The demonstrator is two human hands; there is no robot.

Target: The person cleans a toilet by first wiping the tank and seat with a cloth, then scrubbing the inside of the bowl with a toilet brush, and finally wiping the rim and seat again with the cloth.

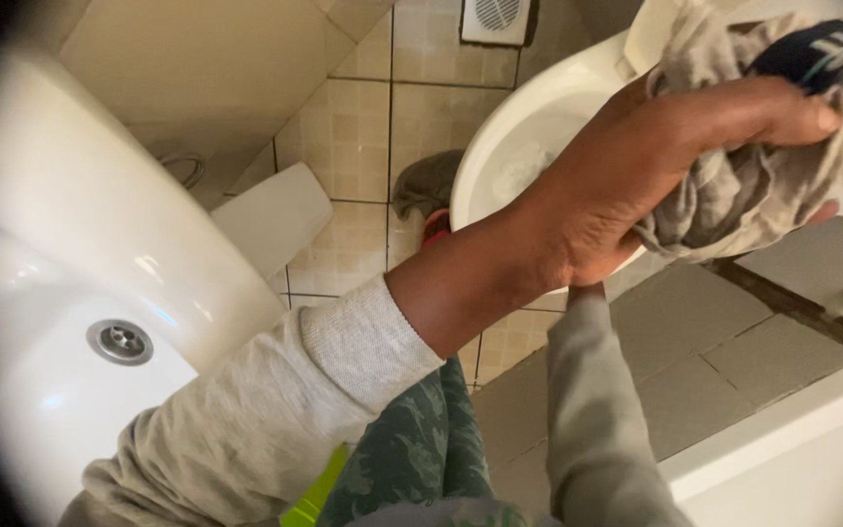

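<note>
Your left hand [656, 185] is clenched around a bunched grey cloth [763, 185], fingers wrapped over its top, holding it above the rim of the white toilet bowl [500, 146]. Your right hand is hidden behind the left forearm, so you cannot tell its grip. The white sink [70, 293] crowds your left; open tiled floor [363, 127] lies between.

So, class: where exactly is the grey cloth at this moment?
In the head view's upper right, the grey cloth is bunched in the left hand, over the toilet bowl.
</note>
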